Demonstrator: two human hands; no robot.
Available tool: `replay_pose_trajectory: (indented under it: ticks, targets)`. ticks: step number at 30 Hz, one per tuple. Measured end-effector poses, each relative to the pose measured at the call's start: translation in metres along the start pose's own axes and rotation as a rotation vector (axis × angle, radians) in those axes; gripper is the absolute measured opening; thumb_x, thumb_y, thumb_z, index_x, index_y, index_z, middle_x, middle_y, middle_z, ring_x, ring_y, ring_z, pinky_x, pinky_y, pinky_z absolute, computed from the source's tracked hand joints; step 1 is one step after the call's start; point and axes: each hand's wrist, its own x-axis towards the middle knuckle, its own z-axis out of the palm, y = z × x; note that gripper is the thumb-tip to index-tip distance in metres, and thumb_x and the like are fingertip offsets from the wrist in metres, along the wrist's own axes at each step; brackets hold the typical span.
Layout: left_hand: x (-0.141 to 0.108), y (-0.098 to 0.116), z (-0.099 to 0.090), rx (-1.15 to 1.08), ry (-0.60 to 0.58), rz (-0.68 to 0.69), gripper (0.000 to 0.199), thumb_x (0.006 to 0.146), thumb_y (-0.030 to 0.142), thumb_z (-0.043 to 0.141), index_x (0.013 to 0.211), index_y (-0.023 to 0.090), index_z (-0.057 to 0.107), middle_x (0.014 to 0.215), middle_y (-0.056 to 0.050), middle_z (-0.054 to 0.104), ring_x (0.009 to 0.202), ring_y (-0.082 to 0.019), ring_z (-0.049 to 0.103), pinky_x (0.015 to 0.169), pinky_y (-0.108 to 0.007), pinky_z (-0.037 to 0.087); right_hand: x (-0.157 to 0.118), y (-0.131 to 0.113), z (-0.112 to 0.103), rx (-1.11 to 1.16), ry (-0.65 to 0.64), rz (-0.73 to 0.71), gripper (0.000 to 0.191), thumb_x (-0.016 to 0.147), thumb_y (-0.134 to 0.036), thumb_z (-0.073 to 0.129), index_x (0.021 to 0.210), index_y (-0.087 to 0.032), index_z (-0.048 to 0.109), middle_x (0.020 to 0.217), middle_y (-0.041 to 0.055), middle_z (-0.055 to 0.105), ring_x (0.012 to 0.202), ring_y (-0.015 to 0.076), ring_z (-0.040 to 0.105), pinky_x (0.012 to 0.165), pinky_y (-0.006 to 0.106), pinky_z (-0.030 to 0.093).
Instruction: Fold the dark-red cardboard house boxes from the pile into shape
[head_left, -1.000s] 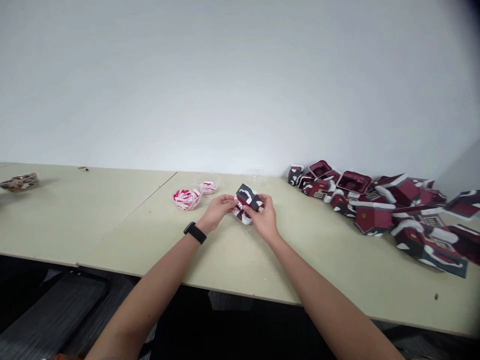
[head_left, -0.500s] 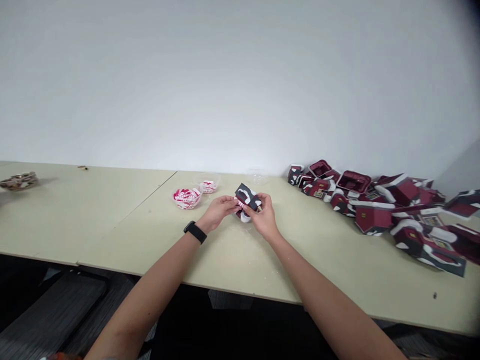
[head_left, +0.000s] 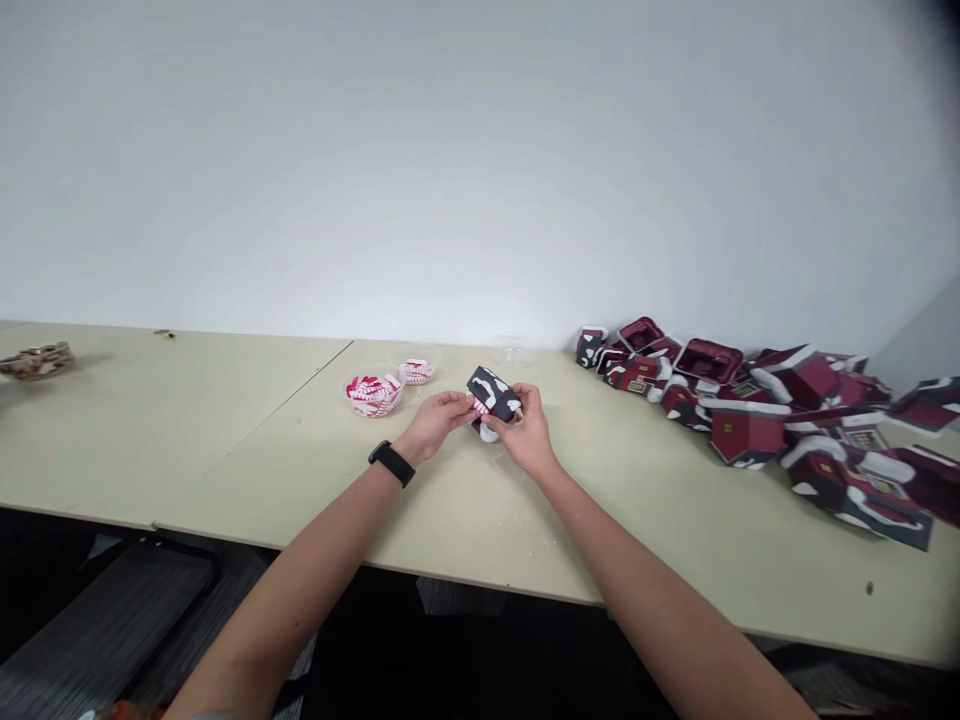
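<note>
The left hand (head_left: 436, 424), with a black wristwatch (head_left: 391, 464) on its wrist, and the right hand (head_left: 529, 434) meet just above the bench (head_left: 225, 440). Between them is a dark card piece (head_left: 492, 392) printed with white snow patches, held up at a tilt. The right hand is closed on its right end, with thumb and fingers pinching it. The left hand is partly closed, its fingers reaching to the left end, where a white-and-red piece (head_left: 488, 430) shows under the dark card; how that lower piece joins the dark one is hidden by the fingers.

Just left of the hands sit two clear plastic bowls, the nearer one (head_left: 373, 395) and the farther one (head_left: 416, 372), both holding red-and-white pieces. Behind the hands is one clear dome-shaped lid (head_left: 514, 351). To the right lies a heap of dark red card houses (head_left: 739, 415) with snowy roofs, well over a dozen, overlapping too much for an exact count. Far left, near the bench's back edge, are a shallow dish of brownish pieces (head_left: 36, 361) and one small brown scrap (head_left: 163, 333)
</note>
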Motion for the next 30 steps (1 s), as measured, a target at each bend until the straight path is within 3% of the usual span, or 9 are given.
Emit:
replay_pose_trajectory:
  ticks: [6,9,11,13,15,17,21,25,30]
  targets:
    - [-0.001,-0.004,0.002,0.01,-0.039,0.022,0.029,0.072,0.029,0.092,0.085,0.012,0.072,0.092,-0.006,0.074,0.092,-0.014,0.069,0.101,-0.033,0.053,-0.003,-0.005,0.0,-0.066,0.027,-0.017,0.066,0.066,-0.046,0.088,0.115,-0.026,0.048,0.115,0.0056,0.064,0.101,0.0237,0.065,0.09,0.037,0.053]
    - [-0.003,-0.003,0.002,0.114,-0.023,0.034,0.037,0.072,0.038,0.092,0.086,0.013,0.068,0.089,-0.006,0.072,0.083,-0.014,0.068,0.084,-0.03,0.055,-0.002,-0.006,0.0,-0.075,0.034,0.001,0.068,0.064,-0.048,0.088,0.115,-0.025,0.049,0.116,0.0061,0.065,0.101,0.0244,0.065,0.09,0.038,0.053]
    - [-0.003,-0.001,0.001,0.256,0.013,0.054,0.041,0.074,0.045,0.089,0.087,0.015,0.064,0.081,-0.003,0.069,0.071,-0.012,0.063,0.068,-0.027,0.05,-0.001,-0.006,0.0,-0.062,0.037,0.021,0.069,0.063,-0.048,0.088,0.115,-0.025,0.049,0.118,0.0067,0.065,0.102,0.0247,0.065,0.091,0.039,0.053]
    - [-0.002,0.001,0.0,0.387,0.06,0.124,0.043,0.076,0.049,0.087,0.089,0.016,0.061,0.076,0.0,0.065,0.065,-0.011,0.057,0.062,-0.026,0.045,0.001,-0.006,0.001,-0.037,0.034,0.042,0.069,0.063,-0.048,0.088,0.115,-0.025,0.05,0.119,0.0066,0.065,0.101,0.0246,0.065,0.092,0.04,0.054]
    - [-0.001,0.003,-0.002,0.476,0.091,0.249,0.044,0.076,0.049,0.086,0.093,0.017,0.062,0.084,-0.002,0.066,0.073,-0.013,0.059,0.068,-0.027,0.047,0.001,-0.008,0.0,0.005,0.017,0.077,0.069,0.063,-0.048,0.089,0.115,-0.025,0.051,0.117,0.0057,0.066,0.101,0.0246,0.065,0.092,0.04,0.054]
    - [0.0,0.005,-0.004,0.527,0.071,0.348,0.046,0.077,0.048,0.086,0.105,0.016,0.065,0.105,-0.008,0.07,0.093,-0.018,0.064,0.083,-0.031,0.051,0.001,-0.01,-0.001,0.059,-0.011,0.126,0.071,0.062,-0.048,0.091,0.116,-0.025,0.052,0.116,0.0049,0.067,0.103,0.0247,0.066,0.093,0.04,0.054]
    - [-0.004,0.011,-0.005,0.503,-0.14,0.327,0.056,0.086,0.05,0.078,0.13,0.018,0.064,0.138,-0.015,0.066,0.126,-0.028,0.061,0.106,-0.04,0.046,0.0,-0.019,-0.003,0.19,-0.08,0.23,0.072,0.061,-0.045,0.092,0.119,-0.025,0.054,0.118,0.0051,0.068,0.108,0.0255,0.066,0.093,0.04,0.054]
    - [-0.01,0.015,-0.002,0.488,-0.265,0.23,0.054,0.092,0.057,0.07,0.127,0.016,0.068,0.134,-0.014,0.07,0.124,-0.03,0.062,0.107,-0.042,0.045,-0.001,-0.027,-0.003,0.279,-0.129,0.32,0.071,0.062,-0.043,0.092,0.12,-0.025,0.056,0.113,0.0042,0.071,0.107,0.0257,0.068,0.095,0.041,0.055]
    - [-0.01,0.011,0.0,0.478,-0.203,0.18,0.054,0.088,0.059,0.074,0.119,0.014,0.069,0.121,-0.013,0.073,0.111,-0.027,0.066,0.099,-0.04,0.05,-0.002,-0.029,-0.002,0.312,-0.145,0.347,0.068,0.063,-0.046,0.091,0.12,-0.025,0.06,0.11,0.004,0.074,0.105,0.0258,0.069,0.094,0.042,0.056]
